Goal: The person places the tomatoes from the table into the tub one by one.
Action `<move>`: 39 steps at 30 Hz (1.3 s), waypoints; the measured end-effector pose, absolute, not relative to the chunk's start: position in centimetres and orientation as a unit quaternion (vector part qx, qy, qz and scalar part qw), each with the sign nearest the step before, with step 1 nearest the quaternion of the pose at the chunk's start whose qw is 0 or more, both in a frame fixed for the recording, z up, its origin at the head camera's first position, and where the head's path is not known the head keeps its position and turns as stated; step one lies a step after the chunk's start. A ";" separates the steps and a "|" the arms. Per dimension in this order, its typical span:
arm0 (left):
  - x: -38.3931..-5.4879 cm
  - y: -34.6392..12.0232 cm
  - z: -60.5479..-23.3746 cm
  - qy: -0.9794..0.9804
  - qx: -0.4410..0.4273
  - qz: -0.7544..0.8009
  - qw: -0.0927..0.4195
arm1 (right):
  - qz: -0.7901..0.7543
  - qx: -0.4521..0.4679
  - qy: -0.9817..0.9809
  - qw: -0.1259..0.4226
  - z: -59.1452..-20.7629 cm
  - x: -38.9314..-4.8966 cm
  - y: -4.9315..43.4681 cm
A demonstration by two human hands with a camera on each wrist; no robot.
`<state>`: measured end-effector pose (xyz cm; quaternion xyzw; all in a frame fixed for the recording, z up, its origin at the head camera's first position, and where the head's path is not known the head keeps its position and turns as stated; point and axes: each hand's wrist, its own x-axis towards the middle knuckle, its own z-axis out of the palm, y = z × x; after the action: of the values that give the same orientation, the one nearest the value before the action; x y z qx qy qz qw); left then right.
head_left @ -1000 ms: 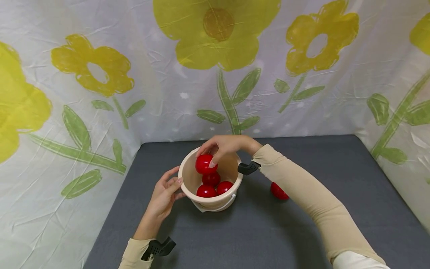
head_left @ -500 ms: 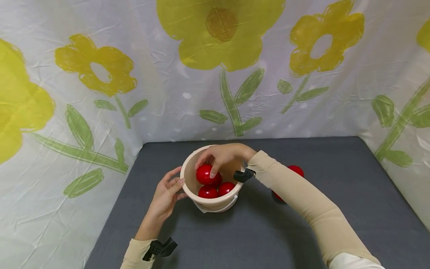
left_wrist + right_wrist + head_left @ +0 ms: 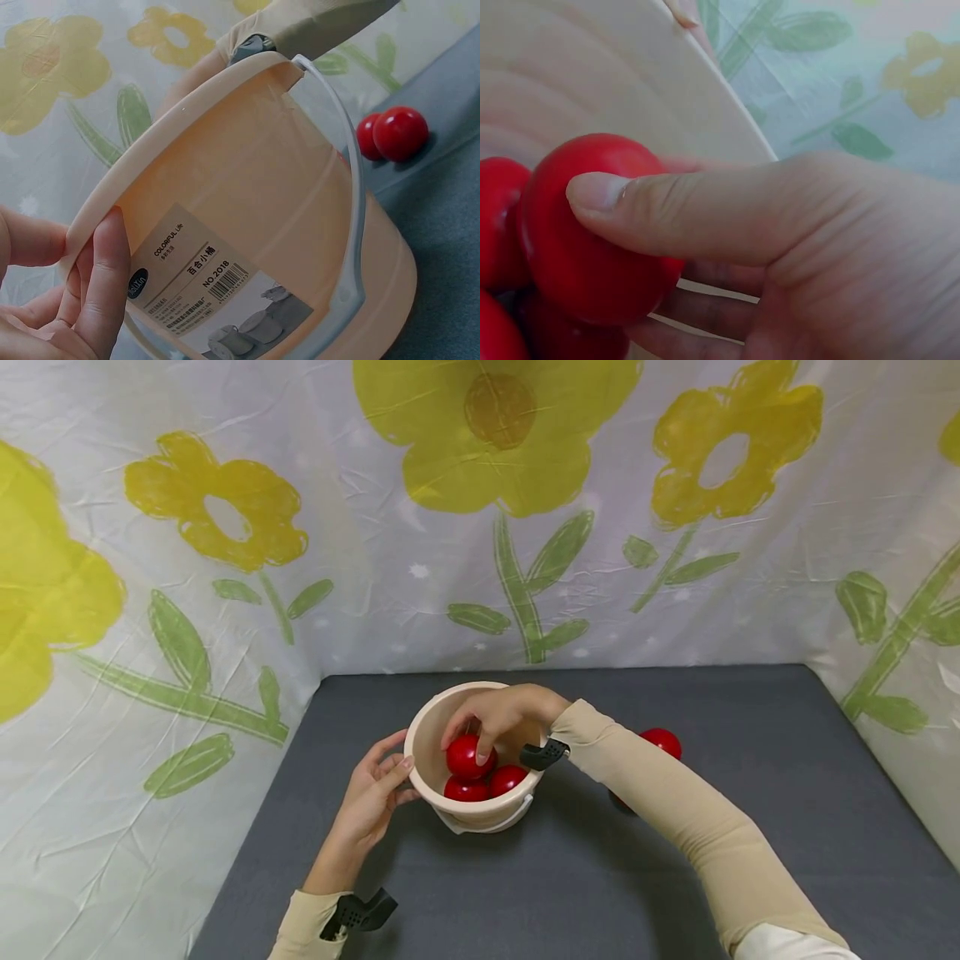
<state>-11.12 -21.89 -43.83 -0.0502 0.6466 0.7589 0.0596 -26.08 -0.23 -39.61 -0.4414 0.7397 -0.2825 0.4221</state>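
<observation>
My left hand [image 3: 371, 797] pinches the left rim of a cream plastic bucket [image 3: 480, 816], thumb on one side of the wall and fingers on the other. In the left wrist view a printed label [image 3: 217, 289] is on the bucket's outer wall beside those fingers. Down inside the bucket, my right hand [image 3: 506, 712] grips a glossy red ball [image 3: 467, 760]. The right wrist view has the thumb across the ball [image 3: 566, 259] and the fingers behind it. Close against it are more red balls [image 3: 499, 225], partly hidden below.
To the right of the bucket, a red ball [image 3: 663, 742] lies on the dark cloth-covered table [image 3: 570, 877], partly behind the right sleeve. Two red balls [image 3: 401, 133] show there in the left wrist view. A flowered curtain [image 3: 375, 568] stands behind the table.
My right hand has lowered the red ball deeper into the bucket, onto the others there. The left hand keeps its hold on the rim. The right sleeve now uncovers a ball behind it.
</observation>
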 end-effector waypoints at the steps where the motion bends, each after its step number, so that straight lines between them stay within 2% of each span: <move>1: -11.1 -21.9 -43.8 0.646 -0.051 0.760 0.059 | -0.282 -0.440 0.741 0.422 -39.6 -26.1 -0.2; 32: -11.0 -21.9 -43.7 0.638 -0.040 0.767 0.058 | -0.331 -0.474 0.693 0.431 -39.6 -26.3 -0.4; 39: -10.9 -21.8 -43.7 0.634 -0.041 0.771 0.056 | -0.334 -0.500 0.710 0.368 -37.0 -26.8 0.9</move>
<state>-10.95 -21.85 -43.73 -0.0412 0.6335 0.7706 0.0557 -26.82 0.94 -37.05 -0.4998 0.7096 -0.3338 0.3678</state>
